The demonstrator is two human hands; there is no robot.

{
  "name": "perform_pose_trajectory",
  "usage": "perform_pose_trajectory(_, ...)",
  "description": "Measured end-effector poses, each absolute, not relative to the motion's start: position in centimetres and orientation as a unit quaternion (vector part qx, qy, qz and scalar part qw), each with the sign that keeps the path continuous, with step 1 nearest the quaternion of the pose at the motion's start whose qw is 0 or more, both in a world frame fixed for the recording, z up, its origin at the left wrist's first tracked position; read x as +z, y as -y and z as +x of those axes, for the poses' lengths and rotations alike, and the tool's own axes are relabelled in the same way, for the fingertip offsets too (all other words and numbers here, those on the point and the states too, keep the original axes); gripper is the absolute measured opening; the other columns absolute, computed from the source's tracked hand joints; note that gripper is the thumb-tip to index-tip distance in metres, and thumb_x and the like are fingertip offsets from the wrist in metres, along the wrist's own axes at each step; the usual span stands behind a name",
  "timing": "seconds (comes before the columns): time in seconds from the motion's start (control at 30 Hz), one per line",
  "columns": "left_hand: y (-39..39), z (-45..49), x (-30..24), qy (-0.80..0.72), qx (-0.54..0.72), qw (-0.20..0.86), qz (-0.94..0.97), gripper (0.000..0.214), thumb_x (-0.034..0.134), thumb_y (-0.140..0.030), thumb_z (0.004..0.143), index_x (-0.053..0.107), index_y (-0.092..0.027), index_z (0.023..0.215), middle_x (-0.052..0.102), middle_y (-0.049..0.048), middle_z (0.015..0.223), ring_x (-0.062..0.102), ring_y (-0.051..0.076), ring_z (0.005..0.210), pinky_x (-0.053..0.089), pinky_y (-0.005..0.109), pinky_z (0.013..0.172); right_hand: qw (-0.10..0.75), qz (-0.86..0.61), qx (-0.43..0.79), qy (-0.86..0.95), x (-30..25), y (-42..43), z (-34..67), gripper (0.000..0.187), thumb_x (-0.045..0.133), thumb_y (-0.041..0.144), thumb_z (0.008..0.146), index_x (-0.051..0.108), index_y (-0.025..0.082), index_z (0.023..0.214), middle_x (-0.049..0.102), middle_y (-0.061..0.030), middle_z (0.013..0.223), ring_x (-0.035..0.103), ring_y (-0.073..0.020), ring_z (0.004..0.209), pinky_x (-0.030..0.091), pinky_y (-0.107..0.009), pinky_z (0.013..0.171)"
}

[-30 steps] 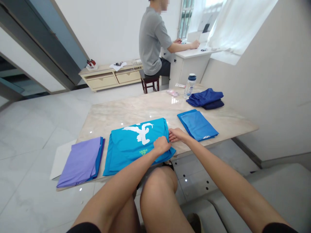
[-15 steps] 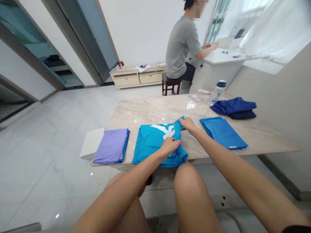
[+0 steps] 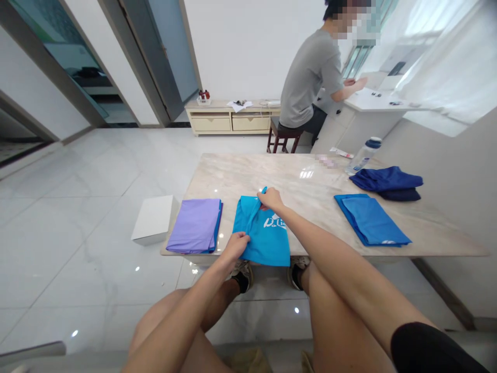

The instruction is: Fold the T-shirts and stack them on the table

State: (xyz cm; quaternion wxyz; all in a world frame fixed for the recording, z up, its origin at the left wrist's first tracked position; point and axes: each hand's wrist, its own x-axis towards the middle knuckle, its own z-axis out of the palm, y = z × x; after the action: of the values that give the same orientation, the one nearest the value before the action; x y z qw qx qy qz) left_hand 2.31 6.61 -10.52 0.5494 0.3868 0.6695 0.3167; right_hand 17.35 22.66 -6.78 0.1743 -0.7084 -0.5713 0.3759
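Note:
A bright blue T-shirt point(image 3: 267, 248) with white lettering lies partly folded at the table's front edge, its lower end reaching just over the edge. My left hand point(image 3: 235, 245) pinches the folded-over layer near its lower left. At the far side, my right hand point(image 3: 272, 199) grips a raised corner of the same layer and covers part of the print. Left of the shirt sits a stack of folded clothes with a lilac one point(image 3: 194, 225) on top. Over to the right lies a folded blue garment point(image 3: 375, 220).
The marble-look table point(image 3: 225, 168) also carries a water bottle point(image 3: 363, 157) and a crumpled navy garment point(image 3: 388, 178). A white box point(image 3: 153, 217) stands beyond its left end. Behind, a person in grey point(image 3: 306, 77) sits on a stool point(image 3: 282, 140) at a white desk point(image 3: 361, 124).
Both hands have moved left, carrying the shirt's right side over the rest, so the shirt is now narrower and different lettering shows. The head view has shifted slightly.

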Motion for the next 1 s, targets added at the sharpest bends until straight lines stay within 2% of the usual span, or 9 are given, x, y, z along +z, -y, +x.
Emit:
perform_pose_trajectory(0.17,-7.2,0.3,-12.4,-0.662,0.304,0.56,0.394,0.015,0.066,-0.02,0.072,0.052,-0.022,0.068,0.039,-0.008,0.056,0.034,0.01,0.051,0.024,0.024,0.051,0.168,-0.698,0.373,0.587,-8.3,-23.5,15.1,0.035,0.058,0.029,0.102,0.081,0.013,0.082,0.082,-0.0153,0.078,0.078,-0.0226,0.063,0.06,-0.025,0.063)
perform_pose_trajectory(0.4,-8.1,-2.0,-14.1,-0.689,0.28,0.532,0.405,0.008,0.067,-0.015,0.077,0.062,-0.02,0.08,0.057,-0.0043,0.061,0.05,0.013,0.056,0.033,0.023,0.054,0.152,-0.679,0.37,0.616,-9.2,-24.1,12.1,0.033,0.058,0.03,0.103,0.081,0.014,0.085,0.082,-0.0136,0.077,0.078,-0.022,0.069,0.059,-0.023,0.068)
perform_pose_trajectory(0.53,-7.9,-3.4,-14.0,-0.729,0.21,0.418,0.5,0.025,0.068,-0.01,0.084,0.066,-0.019,0.107,0.074,0.0025,0.081,0.069,0.021,0.076,0.045,0.028,0.067,0.114,-0.654,0.393,0.636,-9.4,-24.2,11.9,0.033,0.063,0.032,0.101,0.08,0.013,0.08,0.083,-0.0126,0.078,0.078,-0.0208,0.069,0.058,-0.023,0.067)
perform_pose_trajectory(0.6,-7.8,-3.7,-13.9,-0.736,0.155,0.349,0.56,0.034,0.066,-0.011,0.09,0.063,-0.018,0.122,0.078,0.006,0.088,0.075,0.026,0.089,0.049,0.031,0.077,0.107,-0.646,0.395,0.644,-9.3,-24.2,12.6,0.034,0.065,0.033,0.1,0.079,0.013,0.076,0.082,-0.0123,0.076,0.077,-0.0196,0.066,0.058,-0.023,0.066)
perform_pose_trajectory(0.67,-7.9,-3.8,-13.9,-0.736,0.122,0.314,0.588,0.035,0.064,-0.014,0.095,0.061,-0.017,0.13,0.08,0.0085,0.093,0.077,0.029,0.099,0.051,0.034,0.085,0.106,-0.648,0.386,0.648,-9.0,-24.2,14.0,0.035,0.066,0.033,0.1,0.08,0.013,0.075,0.081,-0.0121,0.073,0.076,-0.0187,0.063,0.058,-0.023,0.065)
perform_pose_trajectory(0.77,-8.4,-3.7,-14.0,-0.731,0.126,0.277,0.61,0.032,0.061,-0.023,0.102,0.06,-0.017,0.134,0.081,0.0121,0.103,0.077,0.031,0.109,0.052,0.038,0.094,0.103,-0.659,0.362,0.651,-8.3,-23.8,17.4,0.034,0.069,0.033,0.1,0.079,0.012,0.075,0.079,-0.0115,0.07,0.075,-0.0181,0.06,0.058,-0.023,0.063)
perform_pose_trajectory(0.87,-9.7,-3.5,-14.2,-0.72,0.17,0.234,0.631,0.03,0.059,-0.023,0.103,0.062,-0.016,0.132,0.078,0.0179,0.124,0.073,0.032,0.122,0.052,0.04,0.105,0.085,-0.681,0.338,0.644,-8.0,-22.7,21.5,0.033,0.073,0.03,0.098,0.077,0.012,0.071,0.077,-0.0122,0.067,0.073,-0.0185,0.057,0.058,-0.024,0.06)
perform_pose_trajectory(1.0,-12.4,-3.2,-14.4,-0.707,0.237,0.289,0.601,0.028,0.062,-0.021,0.102,0.066,-0.017,0.129,0.078,0.0172,0.131,0.074,0.029,0.124,0.053,0.039,0.11,0.066,-0.698,0.376,0.606,-9.4,-20.4,25.9,0.028,0.079,0.021,0.093,0.073,0.012,0.067,0.077,-0.0128,0.069,0.07,-0.0171,0.052,0.056,-0.024,0.053)
